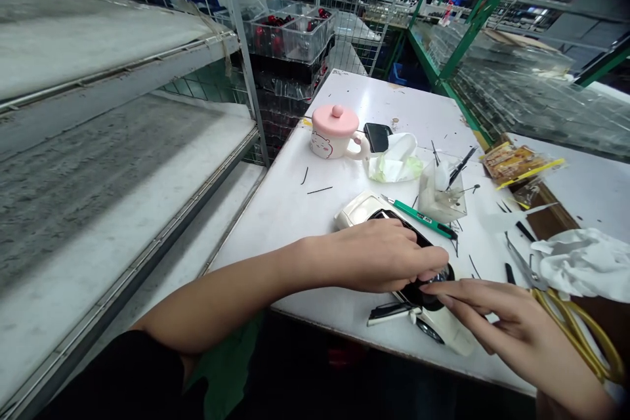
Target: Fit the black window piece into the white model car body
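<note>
Your left forearm (211, 302) is resting across the tabletop (275, 230), steadying the hand (378, 256) clamping a black part (418, 295) just above a white model car (443, 331); your right hand (506, 331) is closing narrowly at the part's edge, its hold unclear; a green-handled tool (418, 218) is lying within reach.

Two hands (374, 256), one pink mug (335, 131), one phone (377, 138)

One head-worn camera looks forward and down across the white workbench (374, 105) (quite close), with the left hand (378, 256) and right hand (512, 335) at its near edge and shelving (98, 210) left of it.
</note>
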{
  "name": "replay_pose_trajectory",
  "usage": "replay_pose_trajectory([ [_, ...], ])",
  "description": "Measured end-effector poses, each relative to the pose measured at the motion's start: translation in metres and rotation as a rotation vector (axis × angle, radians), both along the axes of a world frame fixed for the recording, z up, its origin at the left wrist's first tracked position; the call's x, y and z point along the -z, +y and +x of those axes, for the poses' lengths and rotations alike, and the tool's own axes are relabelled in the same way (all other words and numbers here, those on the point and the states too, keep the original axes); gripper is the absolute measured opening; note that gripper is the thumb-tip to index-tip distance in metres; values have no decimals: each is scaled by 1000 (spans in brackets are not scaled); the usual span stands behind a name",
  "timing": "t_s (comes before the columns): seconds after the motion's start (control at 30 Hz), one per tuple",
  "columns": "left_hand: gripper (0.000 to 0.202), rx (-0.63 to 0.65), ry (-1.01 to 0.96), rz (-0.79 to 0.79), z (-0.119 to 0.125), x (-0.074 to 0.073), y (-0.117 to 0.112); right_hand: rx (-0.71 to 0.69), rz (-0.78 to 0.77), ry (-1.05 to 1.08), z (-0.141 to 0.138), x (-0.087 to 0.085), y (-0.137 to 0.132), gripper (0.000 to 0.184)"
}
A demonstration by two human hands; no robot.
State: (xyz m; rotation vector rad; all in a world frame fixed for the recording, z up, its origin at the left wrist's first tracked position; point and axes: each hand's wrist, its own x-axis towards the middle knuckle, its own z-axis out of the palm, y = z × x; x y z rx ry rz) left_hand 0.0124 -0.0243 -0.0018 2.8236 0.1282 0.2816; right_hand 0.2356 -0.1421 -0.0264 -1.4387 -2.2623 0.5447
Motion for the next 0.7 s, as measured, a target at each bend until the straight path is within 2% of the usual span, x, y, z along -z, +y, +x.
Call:
replay_pose_trajectory([
  [0.07,9,-10,15,-61,0,1,2,92,3,81,-11,3,-2,23],
  [0.17,11,-20,11,-125,-1,3,5,204,105,161,-27,8,-6,23],
  [0.33,13,-22,-22,-178,-1,6,7,247,257,215,-44,18,-13,23],
  [0.5,19,-31,-65,-215,-3,7,8,345,281,261,-54,23,-20,30],
  [0.7,23,-28,-71,-237,-2,8,8,446,279,332,-63,28,-22,21],
])
